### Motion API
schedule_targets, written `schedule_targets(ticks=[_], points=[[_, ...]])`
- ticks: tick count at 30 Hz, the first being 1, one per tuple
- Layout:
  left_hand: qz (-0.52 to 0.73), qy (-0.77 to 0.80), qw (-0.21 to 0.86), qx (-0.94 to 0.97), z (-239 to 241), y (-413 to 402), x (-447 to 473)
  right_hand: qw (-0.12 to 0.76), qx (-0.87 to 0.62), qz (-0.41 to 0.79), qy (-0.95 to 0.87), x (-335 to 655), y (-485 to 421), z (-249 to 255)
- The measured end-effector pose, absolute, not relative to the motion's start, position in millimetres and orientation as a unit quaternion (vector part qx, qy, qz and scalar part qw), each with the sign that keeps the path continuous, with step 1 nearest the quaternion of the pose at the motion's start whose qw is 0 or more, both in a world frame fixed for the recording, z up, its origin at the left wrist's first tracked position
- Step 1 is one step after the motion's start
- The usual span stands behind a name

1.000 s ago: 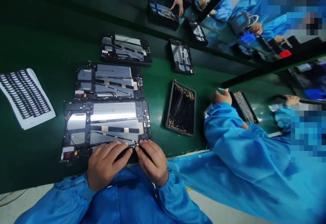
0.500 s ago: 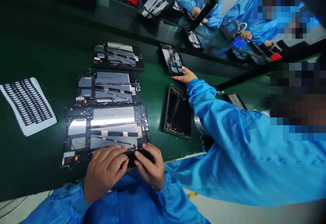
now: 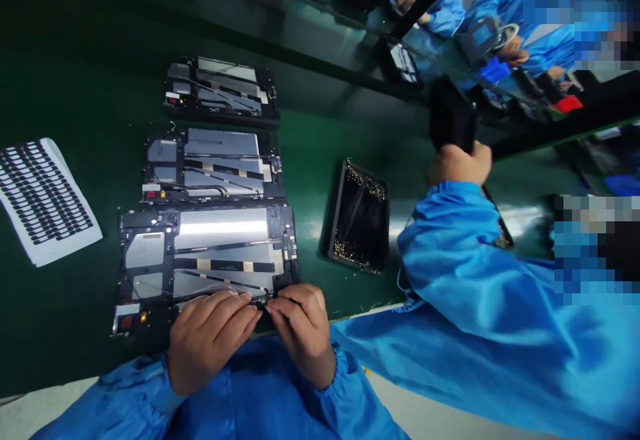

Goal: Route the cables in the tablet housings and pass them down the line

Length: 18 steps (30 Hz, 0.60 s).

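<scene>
An opened tablet (image 3: 225,227) lies nearest to me on the green bench, its silver battery plates, black ribbon cables and dark frame exposed. At its near edge, right of the middle, my left hand (image 3: 213,333) bends over the frame with fingers pressed together. My right hand (image 3: 304,327) meets it there from the right, thumb and forefinger pinched close to the left fingertips. What lies between the fingertips is too small and covered to make out. Just beyond, a second opened tablet (image 3: 220,163) nearly touches the first, and a third opened tablet (image 3: 220,90) lies farther back.
A white sheet of black stickers (image 3: 47,200) lies at the left. On the right stands a black tray (image 3: 361,217) with small gold-coloured screws. Beside me a co-worker's hand (image 3: 460,163) holds up a dark tablet-like device (image 3: 453,117). Behind a raised ledge other people work.
The co-worker has lifted a device from the bench's back right and carried it rightward. My fingertips have drawn closer together at the near tablet's edge. The view has shifted slightly.
</scene>
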State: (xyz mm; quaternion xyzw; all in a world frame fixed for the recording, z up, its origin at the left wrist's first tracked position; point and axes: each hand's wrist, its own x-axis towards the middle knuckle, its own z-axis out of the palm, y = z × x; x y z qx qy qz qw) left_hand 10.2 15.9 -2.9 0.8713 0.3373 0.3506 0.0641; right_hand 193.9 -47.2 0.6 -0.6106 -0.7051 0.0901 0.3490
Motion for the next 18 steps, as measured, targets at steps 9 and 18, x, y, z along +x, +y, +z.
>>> schedule_targets(ticks=[9,18], points=[[0.355,0.337,0.052,0.871,-1,17,12,0.328,-0.596,0.089,-0.728,200,-46,0],[0.319,0.297,0.040,0.899,-11,11,4,0.339,-0.557,-0.052,-0.756,197,-65,-36]])
